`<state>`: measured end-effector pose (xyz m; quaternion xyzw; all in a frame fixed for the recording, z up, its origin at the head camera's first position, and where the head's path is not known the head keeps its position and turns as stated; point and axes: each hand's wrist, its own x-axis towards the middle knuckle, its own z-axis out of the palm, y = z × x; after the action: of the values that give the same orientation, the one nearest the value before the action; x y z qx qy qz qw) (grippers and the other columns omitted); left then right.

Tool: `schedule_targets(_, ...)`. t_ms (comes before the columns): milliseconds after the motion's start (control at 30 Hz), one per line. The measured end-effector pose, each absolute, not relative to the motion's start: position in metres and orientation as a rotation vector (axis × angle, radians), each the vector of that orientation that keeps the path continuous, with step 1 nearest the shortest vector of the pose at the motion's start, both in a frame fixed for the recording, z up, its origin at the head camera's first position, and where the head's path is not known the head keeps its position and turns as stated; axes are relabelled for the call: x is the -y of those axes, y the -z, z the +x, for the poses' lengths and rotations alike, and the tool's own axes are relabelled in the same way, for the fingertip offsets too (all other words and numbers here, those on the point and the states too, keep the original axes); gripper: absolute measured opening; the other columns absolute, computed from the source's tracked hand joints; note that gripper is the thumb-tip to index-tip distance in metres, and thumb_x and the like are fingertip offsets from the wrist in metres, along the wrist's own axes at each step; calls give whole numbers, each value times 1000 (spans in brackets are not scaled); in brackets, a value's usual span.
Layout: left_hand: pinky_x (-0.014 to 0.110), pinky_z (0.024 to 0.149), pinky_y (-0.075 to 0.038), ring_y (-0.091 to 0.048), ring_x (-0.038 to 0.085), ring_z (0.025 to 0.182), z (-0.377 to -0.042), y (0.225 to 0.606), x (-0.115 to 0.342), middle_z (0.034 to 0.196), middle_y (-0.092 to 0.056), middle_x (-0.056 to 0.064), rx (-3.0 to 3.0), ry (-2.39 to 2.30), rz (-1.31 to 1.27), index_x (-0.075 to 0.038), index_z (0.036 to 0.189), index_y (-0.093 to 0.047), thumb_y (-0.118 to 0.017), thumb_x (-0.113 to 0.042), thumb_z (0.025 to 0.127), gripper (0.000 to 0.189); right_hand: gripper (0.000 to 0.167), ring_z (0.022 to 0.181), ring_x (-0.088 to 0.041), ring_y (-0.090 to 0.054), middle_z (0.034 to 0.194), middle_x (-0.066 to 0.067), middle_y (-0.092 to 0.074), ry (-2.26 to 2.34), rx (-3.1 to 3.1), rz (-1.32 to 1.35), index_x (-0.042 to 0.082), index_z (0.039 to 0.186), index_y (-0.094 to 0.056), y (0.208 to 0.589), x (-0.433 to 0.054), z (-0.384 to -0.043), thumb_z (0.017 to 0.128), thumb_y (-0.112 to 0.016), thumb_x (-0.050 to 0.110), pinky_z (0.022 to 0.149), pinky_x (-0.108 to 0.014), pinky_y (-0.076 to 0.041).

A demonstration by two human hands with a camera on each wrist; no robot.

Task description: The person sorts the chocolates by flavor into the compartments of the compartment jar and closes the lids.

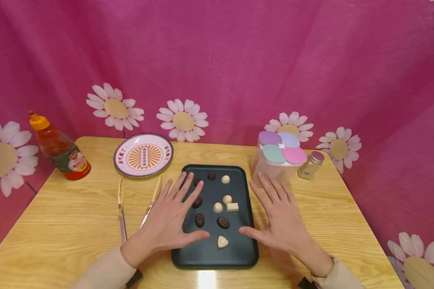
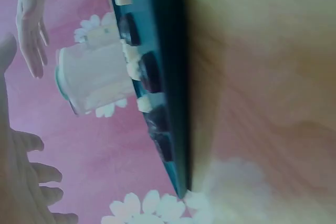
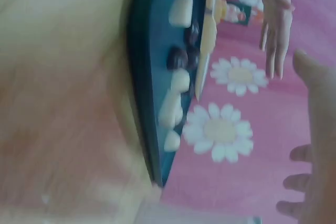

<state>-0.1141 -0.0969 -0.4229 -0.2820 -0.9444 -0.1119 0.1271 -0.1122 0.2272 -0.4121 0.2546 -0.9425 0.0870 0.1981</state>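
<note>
Fingers spread and palm down, my left hand hovers over the left side of a dark green tray. My right hand is held the same way beside the tray's right edge. Both hands hold nothing, and the wrist views show them raised above the tray. On the tray lie several dark chocolates, among them an oval swirled one, and several white ones, including a triangular piece near the front. The left hand hides part of the dark group. Tongs lie spread on the table, partly behind the left hand.
A round patterned plate sits at the back left, with a red sauce bottle farther left. Behind the right hand stands a clear container with petal-shaped coloured lids. A small purple-capped jar is beside it. A pink flowered cloth hangs behind.
</note>
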Motion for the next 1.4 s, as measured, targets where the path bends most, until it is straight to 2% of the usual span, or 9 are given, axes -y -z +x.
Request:
schedule_targets(167, 58, 129, -27, -24, 35, 165, -125, 414, 80, 174, -31, 13, 2682, 402, -900, -18, 166, -34, -64, -79, 85, 106, 102, 150, -43, -41, 166, -15, -46, -370, 2482, 747, 18, 161, -45, 407, -253, -123, 89, -38, 91, 115, -65, -33)
schedule_targets(333, 54, 126, -36, -38, 33, 159, -140, 410, 59, 166, -47, 11, 2549, 501, -948, -17, 158, -49, -70, -69, 88, 91, 90, 147, -45, -45, 163, -17, -49, -527, 2435, 753, 18, 155, -54, 404, -280, -136, 92, -51, 82, 107, -70, -38)
schedule_targets(467, 50, 124, -40, -46, 31, 154, -152, 407, 41, 160, -54, 10, 2484, 613, -962, -16, 153, -56, -76, -60, 88, 82, 84, 147, -42, -48, 159, -17, -53, -619, 2399, 751, 16, 150, -60, 401, -299, -149, 92, -56, 78, 110, -71, -39)
schedule_targets(600, 48, 121, -44, -53, 30, 149, -167, 405, 22, 154, -61, 9, 2449, 696, -970, -14, 147, -63, -78, -52, 90, 69, 79, 144, -39, -51, 155, -19, -57, -663, 2338, 748, 12, 144, -64, 400, -315, -163, 94, -59, 73, 125, -46, -36)
schedule_targets(733, 48, 118, -48, -57, 29, 144, -183, 401, 1, 149, -64, 8, 2459, 755, -983, -13, 142, -67, -76, -45, 94, 58, 61, 141, -40, -52, 153, -21, -57, -724, 2318, 713, 8, 142, -66, 400, -329, -176, 92, -81, 41, 124, -22, -27)
schedule_targets(833, 46, 115, -50, -60, 26, 139, -195, 399, -13, 146, -66, 7, 2478, 801, -978, -13, 140, -68, -75, -42, 97, 52, 67, 140, -43, -52, 152, -23, -58, -762, 2343, 669, 8, 142, -66, 400, -335, -186, 79, -89, 7, 123, -21, -27)
schedule_targets(900, 43, 112, -53, -62, 24, 135, -203, 398, -22, 143, -68, 6, 2474, 820, -967, -14, 138, -69, -74, -41, 97, 49, 70, 139, -43, -51, 152, -23, -58, -773, 2368, 636, 7, 141, -66, 402, -338, -192, 75, -89, -1, 122, -21, -28)
schedule_targets(1267, 32, 99, -57, -66, 19, 114, -242, 393, -66, 125, -71, 3, 2400, 848, -1013, -15, 128, -72, -74, -33, 100, 34, 53, 134, -43, -53, 144, -24, -64, -837, 2384, 570, 3, 133, -71, 409, -349, -222, 82, -85, -1, 113, -9, -28)
schedule_targets(1400, 30, 100, -56, -65, 18, 114, -246, 395, -75, 125, -71, 3, 2410, 822, -1015, -15, 127, -73, -73, -36, 100, 34, 49, 128, -30, -56, 141, -23, -65, -837, 2386, 556, 4, 132, -72, 409, -352, -226, 84, -83, -1, 102, -9, -36)
